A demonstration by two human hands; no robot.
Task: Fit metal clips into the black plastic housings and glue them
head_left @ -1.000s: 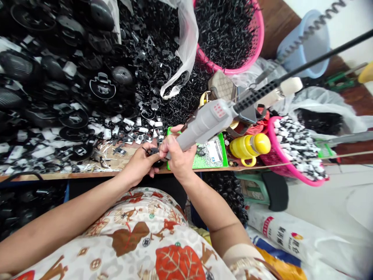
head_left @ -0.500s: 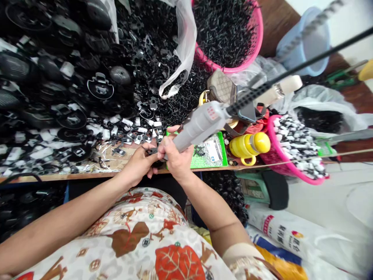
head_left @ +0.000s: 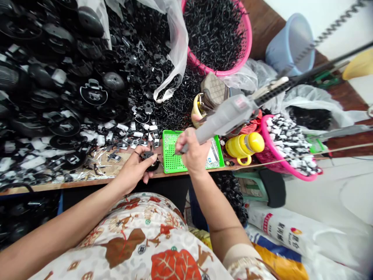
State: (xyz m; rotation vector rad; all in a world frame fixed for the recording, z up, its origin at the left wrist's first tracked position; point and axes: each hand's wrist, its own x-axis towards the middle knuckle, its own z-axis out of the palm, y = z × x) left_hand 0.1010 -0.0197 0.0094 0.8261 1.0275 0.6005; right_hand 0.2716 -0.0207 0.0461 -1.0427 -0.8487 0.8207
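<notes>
Black part is in the left hand, by the front edge of the table. The left thumb lies over it, and the fingers pinch it around the sides. The right hand is wrapped around a gray power screwdriver, over the green tray. I cannot tell if the tip touches anything. A yellow bottle is between the tray and a pink basket.

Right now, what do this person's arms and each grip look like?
The left grip and right grip are human hands without gloves or watches. The left arm is bare as far as it shows; the right arm has a pale, brown-patterned sleeve with a plain cream cuff.
</notes>
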